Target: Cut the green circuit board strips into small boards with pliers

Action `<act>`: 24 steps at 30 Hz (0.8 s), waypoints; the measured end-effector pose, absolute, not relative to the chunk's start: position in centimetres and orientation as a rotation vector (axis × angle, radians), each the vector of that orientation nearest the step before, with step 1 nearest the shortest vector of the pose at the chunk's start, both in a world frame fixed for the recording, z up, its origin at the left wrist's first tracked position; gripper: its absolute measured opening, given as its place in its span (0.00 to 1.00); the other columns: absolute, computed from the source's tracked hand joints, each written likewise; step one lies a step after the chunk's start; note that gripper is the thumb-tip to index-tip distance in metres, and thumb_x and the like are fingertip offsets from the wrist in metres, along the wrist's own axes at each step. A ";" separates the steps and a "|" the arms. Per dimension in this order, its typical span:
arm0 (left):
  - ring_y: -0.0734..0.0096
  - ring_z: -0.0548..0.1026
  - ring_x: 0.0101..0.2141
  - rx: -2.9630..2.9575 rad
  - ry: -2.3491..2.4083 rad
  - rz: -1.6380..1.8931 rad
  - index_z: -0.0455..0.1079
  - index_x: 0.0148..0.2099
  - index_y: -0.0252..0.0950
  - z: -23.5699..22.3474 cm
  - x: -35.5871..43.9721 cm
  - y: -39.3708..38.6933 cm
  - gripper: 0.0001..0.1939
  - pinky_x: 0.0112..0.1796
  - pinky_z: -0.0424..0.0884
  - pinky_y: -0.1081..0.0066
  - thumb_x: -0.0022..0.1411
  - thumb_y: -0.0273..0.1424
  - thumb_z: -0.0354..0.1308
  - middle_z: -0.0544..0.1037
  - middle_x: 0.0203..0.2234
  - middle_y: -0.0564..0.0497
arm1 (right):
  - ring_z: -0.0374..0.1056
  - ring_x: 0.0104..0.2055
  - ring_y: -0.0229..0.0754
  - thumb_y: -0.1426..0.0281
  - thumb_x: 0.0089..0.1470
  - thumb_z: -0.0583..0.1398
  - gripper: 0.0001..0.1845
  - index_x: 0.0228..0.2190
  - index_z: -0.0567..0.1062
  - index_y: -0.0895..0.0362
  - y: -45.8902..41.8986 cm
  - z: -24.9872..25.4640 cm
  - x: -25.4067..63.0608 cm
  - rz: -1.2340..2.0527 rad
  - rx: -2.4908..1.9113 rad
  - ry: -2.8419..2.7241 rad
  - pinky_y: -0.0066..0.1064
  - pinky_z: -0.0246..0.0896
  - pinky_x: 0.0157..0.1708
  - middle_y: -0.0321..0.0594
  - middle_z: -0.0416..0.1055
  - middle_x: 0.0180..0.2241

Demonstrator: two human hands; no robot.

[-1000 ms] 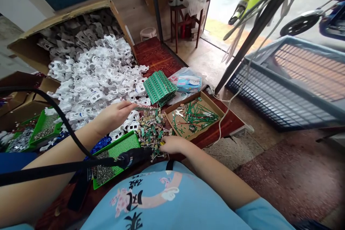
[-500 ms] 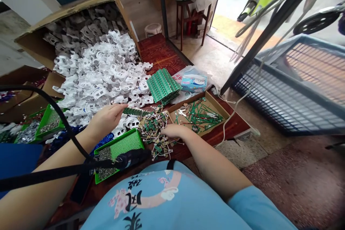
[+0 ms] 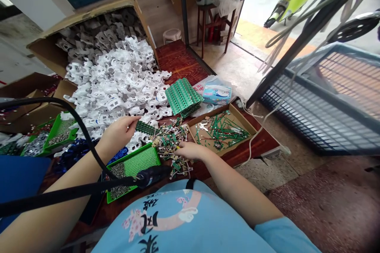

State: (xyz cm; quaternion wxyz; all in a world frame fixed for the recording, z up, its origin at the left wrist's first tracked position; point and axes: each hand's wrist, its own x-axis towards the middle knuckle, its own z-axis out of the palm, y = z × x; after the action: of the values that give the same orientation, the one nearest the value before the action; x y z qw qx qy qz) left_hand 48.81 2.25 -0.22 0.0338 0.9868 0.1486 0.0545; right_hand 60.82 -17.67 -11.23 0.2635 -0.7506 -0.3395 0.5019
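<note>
My left hand [image 3: 123, 129] is closed on one end of a green circuit board strip [image 3: 146, 128], which reaches out over a heap of small circuit boards with short wires [image 3: 169, 139]. At the right side of that heap is my right hand [image 3: 190, 151], its fingers bent together. A small yellow bit shows at its fingertips; what it belongs to is too small to make out. A stack of green circuit board panels [image 3: 182, 95] lies just beyond the heap. Below my left hand sits a green tray [image 3: 141, 162] with small metal parts in one end.
White plastic parts [image 3: 115, 83] spill from a tipped cardboard box [image 3: 44, 53] at the left. A shallow cardboard tray [image 3: 237, 147] holds keys and green wire pieces. A black cable [image 3: 68, 114] crosses in front of my left arm. A grey plastic crate [image 3: 320, 102] stands right.
The whole view has shifted slightly. The yellow bit now shows at my right fingertips, where it was not visible before. My left hand keeps its grip on the circuit board strip.
</note>
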 end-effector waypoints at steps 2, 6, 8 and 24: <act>0.65 0.72 0.39 3.029 0.427 0.191 0.68 0.47 0.32 -0.7 48.9 2.3 0.20 0.40 0.66 0.70 0.61 0.34 0.41 0.74 0.39 0.44 | 0.66 0.30 0.40 0.60 0.45 0.55 0.16 0.33 0.68 0.57 -18.6 -11.2 60.6 1.383 -1.854 -0.780 0.29 0.59 0.28 0.38 0.69 0.28; 0.67 0.71 0.40 3.036 0.188 0.203 0.68 0.48 0.34 -1.8 49.1 1.3 0.18 0.42 0.66 0.70 0.61 0.32 0.42 0.74 0.40 0.45 | 0.65 0.29 0.36 0.66 0.46 0.54 0.11 0.33 0.65 0.56 -18.7 -11.1 59.4 1.500 -1.402 -0.592 0.24 0.56 0.26 0.34 0.66 0.27; 0.67 0.71 0.40 3.071 -0.023 0.185 0.67 0.49 0.33 -2.0 49.1 0.5 0.18 0.42 0.66 0.69 0.61 0.29 0.42 0.74 0.41 0.44 | 0.64 0.28 0.35 0.65 0.45 0.55 0.10 0.31 0.64 0.56 -18.4 -11.5 58.8 1.524 -1.396 -0.548 0.25 0.56 0.25 0.33 0.65 0.26; 0.75 0.63 0.16 2.454 0.847 0.221 0.70 0.44 0.35 -0.2 49.6 1.8 0.18 0.17 0.56 0.76 0.56 0.39 0.49 0.69 0.17 0.53 | 0.61 0.42 0.43 0.59 0.44 0.58 0.22 0.41 0.67 0.57 -22.1 -11.8 59.6 1.170 -1.763 -0.747 0.34 0.54 0.42 0.41 0.66 0.40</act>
State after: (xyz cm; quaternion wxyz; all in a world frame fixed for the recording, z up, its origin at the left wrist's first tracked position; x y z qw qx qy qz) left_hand 49.61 1.79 -0.15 0.2649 0.9083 0.3134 0.0817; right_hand 59.64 -22.13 -11.77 0.4340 -0.7079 -0.2998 0.4697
